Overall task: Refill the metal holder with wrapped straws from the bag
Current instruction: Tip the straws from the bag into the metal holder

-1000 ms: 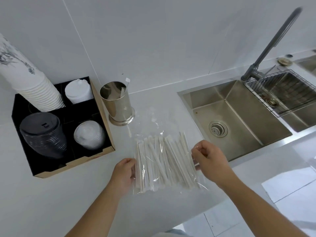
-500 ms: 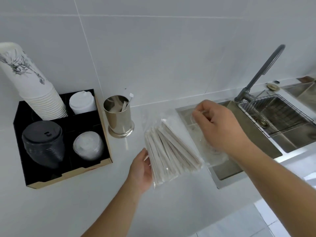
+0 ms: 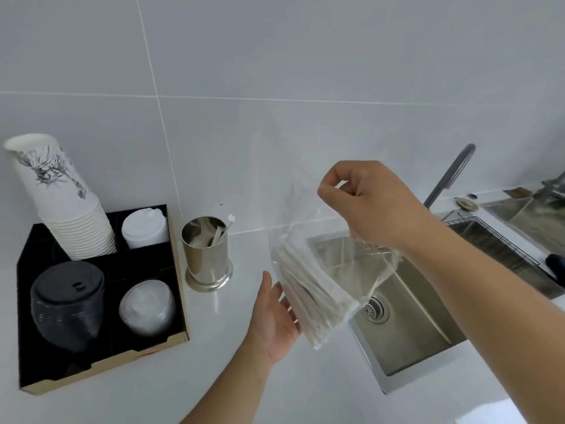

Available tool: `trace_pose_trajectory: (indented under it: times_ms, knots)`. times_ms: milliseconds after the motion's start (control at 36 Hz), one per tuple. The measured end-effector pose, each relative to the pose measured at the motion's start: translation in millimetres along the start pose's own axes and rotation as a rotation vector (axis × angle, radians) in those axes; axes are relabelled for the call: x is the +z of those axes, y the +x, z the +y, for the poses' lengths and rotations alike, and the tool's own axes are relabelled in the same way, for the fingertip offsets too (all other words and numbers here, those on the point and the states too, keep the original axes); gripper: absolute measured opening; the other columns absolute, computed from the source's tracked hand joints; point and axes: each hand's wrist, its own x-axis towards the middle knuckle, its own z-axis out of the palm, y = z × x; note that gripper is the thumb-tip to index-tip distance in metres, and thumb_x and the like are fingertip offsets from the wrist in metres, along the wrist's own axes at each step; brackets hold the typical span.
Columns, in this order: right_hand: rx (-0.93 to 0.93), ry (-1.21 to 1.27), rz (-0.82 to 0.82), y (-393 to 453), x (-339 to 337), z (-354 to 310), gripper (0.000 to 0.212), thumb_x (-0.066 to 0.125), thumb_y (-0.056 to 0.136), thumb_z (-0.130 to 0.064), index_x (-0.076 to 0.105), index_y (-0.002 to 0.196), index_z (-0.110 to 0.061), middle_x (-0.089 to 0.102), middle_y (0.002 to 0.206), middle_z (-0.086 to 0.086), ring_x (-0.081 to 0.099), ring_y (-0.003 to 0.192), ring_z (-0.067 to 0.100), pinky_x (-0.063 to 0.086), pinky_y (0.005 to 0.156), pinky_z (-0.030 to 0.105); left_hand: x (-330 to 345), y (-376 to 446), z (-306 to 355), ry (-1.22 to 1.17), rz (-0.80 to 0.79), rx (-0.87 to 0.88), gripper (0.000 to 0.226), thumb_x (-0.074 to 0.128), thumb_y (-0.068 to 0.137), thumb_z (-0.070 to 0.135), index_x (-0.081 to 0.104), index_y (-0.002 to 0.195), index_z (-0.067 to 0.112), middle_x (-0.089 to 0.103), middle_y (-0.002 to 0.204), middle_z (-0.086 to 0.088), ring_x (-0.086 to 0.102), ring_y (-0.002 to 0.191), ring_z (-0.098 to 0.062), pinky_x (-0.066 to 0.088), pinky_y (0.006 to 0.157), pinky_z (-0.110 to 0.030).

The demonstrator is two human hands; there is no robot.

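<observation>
A clear plastic bag (image 3: 363, 264) full of white paper-wrapped straws (image 3: 308, 289) is lifted off the white counter, above the sink's left edge. My left hand (image 3: 275, 319) cups the lower end of the bundle from underneath, palm up. My right hand (image 3: 367, 206) pinches the bag's upper film between thumb and fingers. The shiny metal holder (image 3: 206, 255) stands on the counter to the left of the bag, apart from both hands, with one or two wrapped straws leaning inside it.
A black cardboard organizer (image 3: 153, 341) at the left holds a stack of paper cups (image 3: 61, 203), white lids, black lids (image 3: 67, 304) and clear lids. A steel sink (image 3: 406, 328) with a drain and grey faucet (image 3: 449, 175) lies to the right. A tiled wall stands behind.
Both hands have lifted the bag from lying flat on the counter. My right hand rose with the bag's top film, and the straw bundle tilted steeper onto my left palm.
</observation>
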Motion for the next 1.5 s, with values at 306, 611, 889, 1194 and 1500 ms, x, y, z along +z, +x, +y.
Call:
trace_pose_trajectory:
  times_ms: [306,611,889,1194,1500]
  knots:
    - [0.058,0.020,-0.011,7,-3,14,0.018,0.055,0.094,-0.018,0.063,0.077,-0.015,0.041,0.034,-0.009,0.049,0.043,0.020,0.032,0.034,0.013,3,12,-7,0.041,-0.172,0.042,0.076,0.072,0.071,0.062,0.066,0.126,0.009,0.069,0.122,-0.017,0.064,0.114,-0.035,0.054,0.091,-0.050]
    - [0.089,0.511,0.090,1,-29,29,0.023,0.056,0.097,-0.023,0.076,0.087,-0.016,0.059,0.050,0.004,0.053,0.044,0.017,0.056,0.050,0.027,25,26,10,0.049,-0.135,0.108,0.061,0.093,0.052,0.045,0.079,0.101,0.010,0.076,0.103,-0.015,0.072,0.097,-0.032,0.058,0.079,-0.045]
    - [0.244,0.646,0.146,-47,1,92,0.041,0.056,0.083,0.020,0.072,0.106,-0.010,0.076,0.099,0.014,0.073,0.089,0.028,0.058,0.076,0.041,44,27,25,0.018,-0.171,0.214,0.052,0.091,0.059,0.039,0.079,0.101,0.012,0.076,0.103,-0.016,0.072,0.098,-0.033,0.058,0.077,-0.045]
    - [0.041,0.422,0.421,-55,45,78,0.020,0.055,0.096,-0.032,0.073,0.086,-0.031,0.076,0.083,-0.007,0.071,0.080,0.008,0.051,0.070,0.014,65,19,27,0.081,-0.204,0.263,0.076,0.084,0.067,0.046,0.065,0.125,0.002,0.062,0.128,-0.028,0.058,0.121,-0.042,0.047,0.101,-0.053]
    - [-0.084,0.269,0.496,-24,36,45,0.026,0.052,0.097,-0.033,0.067,0.075,-0.030,0.062,0.062,-0.025,0.059,0.063,-0.001,0.040,0.059,0.006,56,9,49,-0.074,-0.194,0.474,0.064,0.081,0.068,0.051,0.069,0.115,0.009,0.069,0.114,-0.017,0.062,0.112,-0.036,0.042,0.106,-0.054]
